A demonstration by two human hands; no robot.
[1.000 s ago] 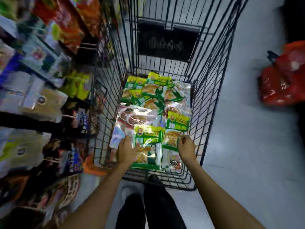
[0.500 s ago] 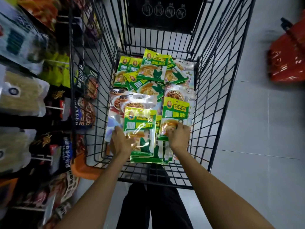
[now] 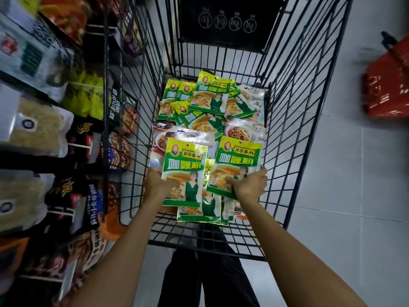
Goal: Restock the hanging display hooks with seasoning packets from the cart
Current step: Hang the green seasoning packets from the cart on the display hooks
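Observation:
A black wire cart point(image 3: 285, 134) stands in front of me with several green and yellow seasoning packets point(image 3: 208, 100) piled on its floor. My left hand point(image 3: 158, 183) grips the left edge of one green packet point(image 3: 184, 171), lifted off the pile. My right hand point(image 3: 249, 186) grips the lower part of a second green packet point(image 3: 238, 160) beside it. More green packets point(image 3: 199, 212) lie flat under both hands. Silvery packets point(image 3: 242, 131) with food pictures lie in the middle of the cart.
The hanging display point(image 3: 44, 129) fills the left side, with noodle bags, dark packets point(image 3: 86, 202) and yellow-green packets point(image 3: 88, 96) on hooks, close against the cart's left wall. A red basket point(image 3: 387, 85) sits on the grey tiled floor point(image 3: 345, 185) at the right. My dark trousers point(image 3: 208, 273) show below the cart.
Both hands have closed on a green packet each and raised them off the pile, towards me. The view has moved closer to the cart.

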